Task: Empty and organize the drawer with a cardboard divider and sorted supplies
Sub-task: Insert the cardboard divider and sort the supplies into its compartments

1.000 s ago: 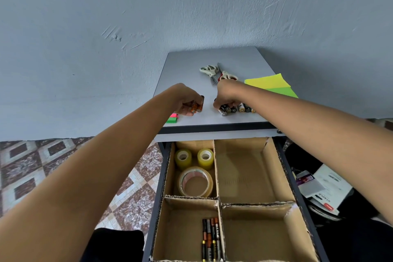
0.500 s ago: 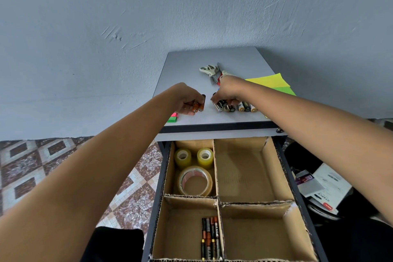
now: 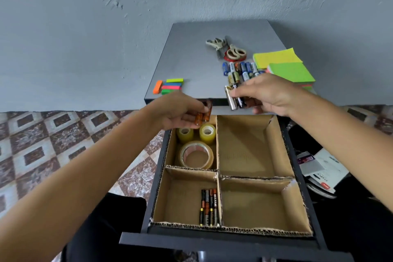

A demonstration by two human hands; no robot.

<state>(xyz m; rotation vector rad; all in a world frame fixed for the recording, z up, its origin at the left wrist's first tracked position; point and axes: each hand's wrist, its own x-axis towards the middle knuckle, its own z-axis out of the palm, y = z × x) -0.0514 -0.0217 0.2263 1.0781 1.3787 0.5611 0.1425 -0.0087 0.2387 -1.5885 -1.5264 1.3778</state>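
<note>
- Left hand [image 3: 180,112], centre-left of the frame: fingers clamped on a small bundle of orange batteries [image 3: 202,115]. It is held over the far left corner of the open drawer [image 3: 158,166], above the tape rolls [image 3: 196,155].
- Right hand [image 3: 270,97], centre-right: fingers clamped on a larger clutch of mixed batteries [image 3: 235,100], level with the front edge of the tabletop [image 3: 191,49].
- Probable destination: the lower-left compartment [image 3: 180,198] of the cardboard divider [image 3: 218,147]. The stored batteries [image 3: 209,206] already lie there in a row against its right wall.
- Governing relation: that compartment lies straight down the frame from the left hand, in the same column of the divider. From the right hand it lies down and to the left, across the centre wall. The left hand is judged the nearer.
- Long axis: the stored batteries run up and down the frame. Both held bundles point roughly the same way with a slight tilt, so little turning should be needed.
- Not yet sorted on the tabletop: loose batteries [image 3: 240,69], two scissors [image 3: 225,48], sticky note pads [image 3: 285,66] and coloured page flags [image 3: 170,86].
- Both right-hand compartments show only bare cardboard.
- Risk noted: loosely bundled round cells may scatter and roll when released.
</note>
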